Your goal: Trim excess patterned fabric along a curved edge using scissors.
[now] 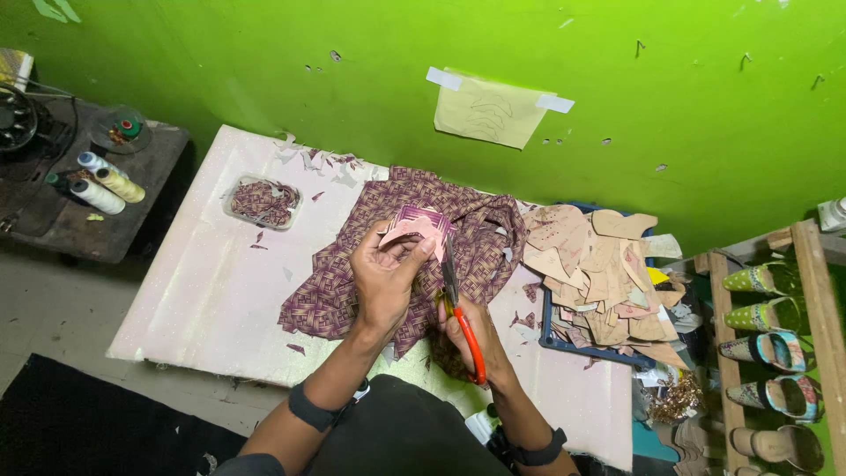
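**Even overhead light, sharp centre, dim lower left**

The scene was brightly and evenly lit from above, with the green wall (617, 53) glowing saturated and without hard glare. The pale desk (203, 282) reflected the light softly and looked slightly washed out near its left part. Shadows were short and soft: a faint one lay under the patterned cloth (335, 291) and beneath the paper taped to the wall (489, 110). The lower left floor fell off into darkness. Focus was crisp at the centre. The wide lens bent straight lines near the edges, so the wooden shoe rack (820, 300) leaned outward.
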